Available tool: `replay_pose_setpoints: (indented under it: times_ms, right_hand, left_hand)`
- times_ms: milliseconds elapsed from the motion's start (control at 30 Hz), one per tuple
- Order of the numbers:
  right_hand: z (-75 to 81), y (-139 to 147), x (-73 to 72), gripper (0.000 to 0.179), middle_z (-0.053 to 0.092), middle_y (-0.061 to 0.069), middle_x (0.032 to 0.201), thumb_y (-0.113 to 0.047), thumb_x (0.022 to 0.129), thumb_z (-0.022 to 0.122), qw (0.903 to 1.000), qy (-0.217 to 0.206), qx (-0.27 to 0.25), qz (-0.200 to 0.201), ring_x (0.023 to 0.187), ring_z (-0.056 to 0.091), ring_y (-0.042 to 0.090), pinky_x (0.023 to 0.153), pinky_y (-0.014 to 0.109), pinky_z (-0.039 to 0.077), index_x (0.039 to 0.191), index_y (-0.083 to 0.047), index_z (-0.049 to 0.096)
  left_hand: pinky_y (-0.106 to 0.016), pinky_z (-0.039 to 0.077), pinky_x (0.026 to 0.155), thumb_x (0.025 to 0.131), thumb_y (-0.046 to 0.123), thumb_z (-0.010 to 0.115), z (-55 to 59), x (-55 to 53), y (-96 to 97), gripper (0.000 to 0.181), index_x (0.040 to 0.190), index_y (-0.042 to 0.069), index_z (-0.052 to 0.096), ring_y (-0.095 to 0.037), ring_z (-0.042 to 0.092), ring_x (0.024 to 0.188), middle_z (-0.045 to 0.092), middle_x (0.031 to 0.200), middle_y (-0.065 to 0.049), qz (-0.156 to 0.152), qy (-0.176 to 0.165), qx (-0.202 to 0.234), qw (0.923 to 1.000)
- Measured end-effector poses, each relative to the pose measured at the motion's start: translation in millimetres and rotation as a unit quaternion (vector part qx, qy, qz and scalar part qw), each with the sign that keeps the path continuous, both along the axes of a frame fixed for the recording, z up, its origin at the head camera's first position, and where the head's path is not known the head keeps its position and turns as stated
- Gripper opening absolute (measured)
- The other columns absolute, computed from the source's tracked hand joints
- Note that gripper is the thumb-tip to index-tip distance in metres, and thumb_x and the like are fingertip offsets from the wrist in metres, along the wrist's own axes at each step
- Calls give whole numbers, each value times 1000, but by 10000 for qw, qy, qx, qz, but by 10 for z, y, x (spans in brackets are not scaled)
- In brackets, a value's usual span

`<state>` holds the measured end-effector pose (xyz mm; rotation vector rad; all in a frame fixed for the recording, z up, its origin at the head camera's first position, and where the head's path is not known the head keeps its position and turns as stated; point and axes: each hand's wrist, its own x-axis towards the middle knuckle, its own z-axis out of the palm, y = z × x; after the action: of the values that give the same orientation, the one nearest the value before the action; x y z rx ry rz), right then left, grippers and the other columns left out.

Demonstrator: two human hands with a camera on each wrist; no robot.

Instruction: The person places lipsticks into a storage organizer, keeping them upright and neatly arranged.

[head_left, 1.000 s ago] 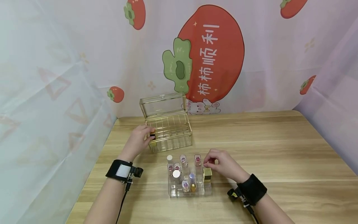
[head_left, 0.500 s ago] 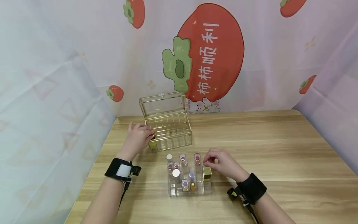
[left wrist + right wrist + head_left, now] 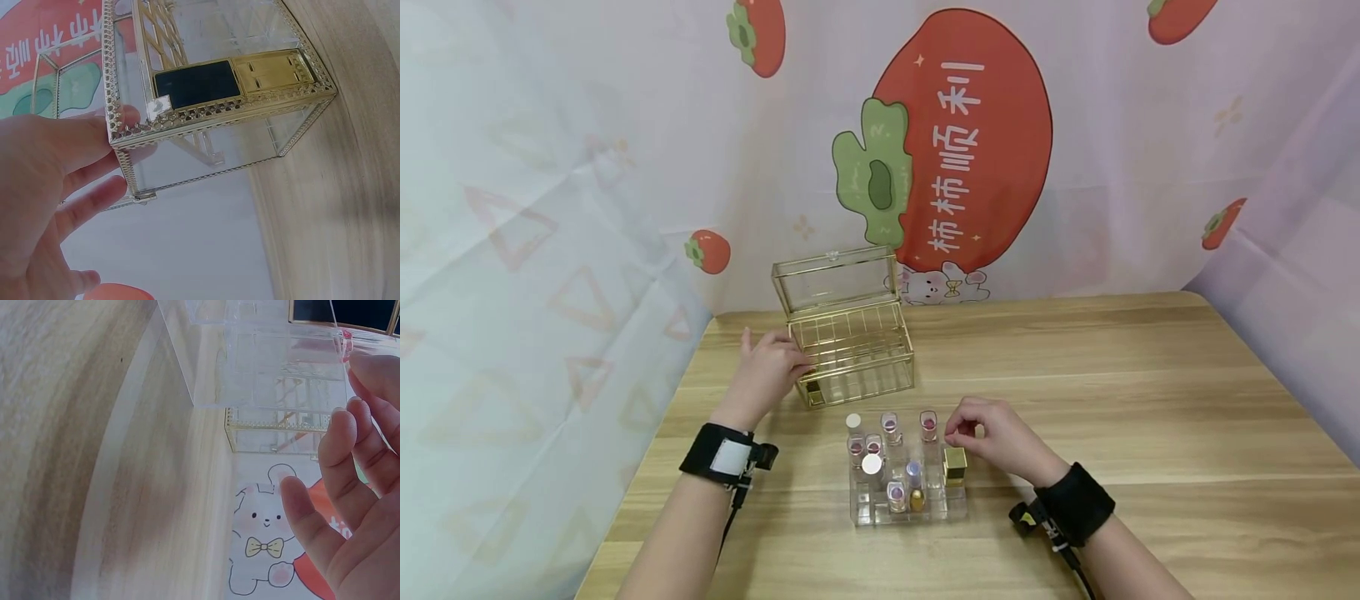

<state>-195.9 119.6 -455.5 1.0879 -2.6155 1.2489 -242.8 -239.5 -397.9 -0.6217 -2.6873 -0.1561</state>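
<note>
A black-and-gold lipstick tube [image 3: 197, 84] stands inside the front left corner of the gold-framed glass box [image 3: 861, 387], seen through its wall. My left hand [image 3: 762, 372] reaches over that corner, its fingertips at the rim; in the left wrist view the fingers [image 3: 94, 203] are spread and clear of the tube. Beside the clear acrylic lipstick stand [image 3: 957, 507] hovers my right hand [image 3: 1000, 437], fingers loosely bent with nothing held. It is close to a clear-capped lipstick [image 3: 928, 427] and a gold square-capped lipstick [image 3: 955, 467].
The box's glass lid [image 3: 838, 282] is raised at the back, and dividers split its inside. More lipsticks stand in the acrylic stand, among them a white-capped tube [image 3: 872, 465] and a small gold-topped one [image 3: 917, 500]. A printed cloth [image 3: 1112, 150] hangs behind the wooden table [image 3: 1120, 400].
The lipstick tube has gone down into the corner of the box, and my left fingers have let go of it. My right hand has stayed in place.
</note>
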Motion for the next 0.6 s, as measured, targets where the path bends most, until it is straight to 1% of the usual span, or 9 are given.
replay_pose_setpoints:
  times_ms: [133, 300, 400, 433, 500, 600]
  right_hand:
    - [4, 3, 11, 8, 60, -8, 78, -20, 87, 70, 10000, -15, 32, -18, 72, 55, 6, 62, 29, 54, 82, -14, 70]
    - [27, -1, 21, 11, 60, -8, 79, -24, 87, 69, 9999, -11, 118, -33, 72, 54, 6, 62, 31, 54, 84, -14, 71]
    - [51, -5, 26, 9, 60, -9, 79, -23, 87, 69, 9998, -7, 170, -62, 73, 54, 6, 62, 31, 54, 85, -14, 71]
    - [60, -5, 27, 10, 60, -9, 80, -23, 88, 68, 9998, 2, 190, -68, 73, 54, 6, 63, 31, 54, 86, -14, 71]
    - [74, 0, 30, 6, 61, -9, 80, -21, 87, 69, 9997, 5, 213, -79, 73, 55, 5, 63, 32, 54, 86, -15, 71]
    - [87, 11, 36, 4, 62, -9, 81, -18, 88, 68, 9997, 1, 232, -88, 74, 55, 5, 64, 33, 55, 87, -15, 71]
  left_hand:
    - [-77, 13, 101, 77, 15, 78, -19, 5, -1, 9, 85, 15, 79, -25, 53, 106, 75, 87, -2, 37, 21, -8, 10000]
    - [-77, 14, 101, 79, 15, 76, -51, 23, 1, 9, 87, 13, 78, -28, 54, 105, 75, 87, -4, 37, 210, 39, 9998]
    - [-77, 17, 100, 81, 14, 74, -71, 44, 7, 10, 90, 12, 77, -29, 55, 105, 75, 90, -6, -29, 289, 121, 9995]
    - [-76, 20, 99, 81, 14, 74, -76, 56, 9, 11, 91, 11, 76, -30, 56, 104, 75, 91, -7, -70, 328, 148, 9993]
    - [-71, 32, 97, 80, 12, 74, -87, 83, 10, 13, 93, 10, 75, -31, 57, 100, 74, 92, -9, -168, 394, 248, 9988]
    - [-57, 48, 88, 80, 9, 73, -101, 146, 20, 17, 96, 5, 74, -31, 60, 94, 72, 95, -12, -340, 423, 582, 9968]
